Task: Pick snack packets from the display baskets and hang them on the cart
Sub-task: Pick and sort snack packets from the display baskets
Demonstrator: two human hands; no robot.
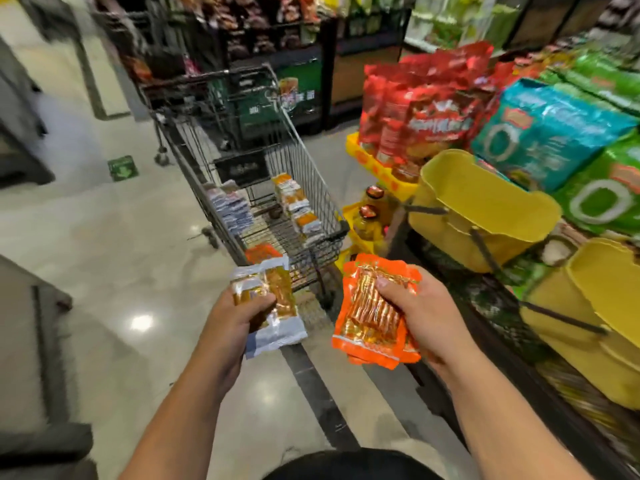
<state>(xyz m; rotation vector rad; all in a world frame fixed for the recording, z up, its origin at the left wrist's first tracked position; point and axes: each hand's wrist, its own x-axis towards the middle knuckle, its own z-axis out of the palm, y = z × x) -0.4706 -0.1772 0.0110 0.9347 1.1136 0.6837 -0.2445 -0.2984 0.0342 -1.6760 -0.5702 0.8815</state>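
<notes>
Hands (235, 322) gripping packets (375, 313), long axes toward cart (311, 174)

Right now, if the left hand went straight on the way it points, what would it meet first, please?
Probably the near end of the cart, by the orange packet at its rim; the silver-edged packets in the left hand would touch first. Depth is unclear.

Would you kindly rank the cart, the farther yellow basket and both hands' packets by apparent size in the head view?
1. cart
2. yellow basket
3. orange packets in the right hand and silver-edged packets in the left hand: alike, unranked; closeness to the camera enlarges both.
</notes>
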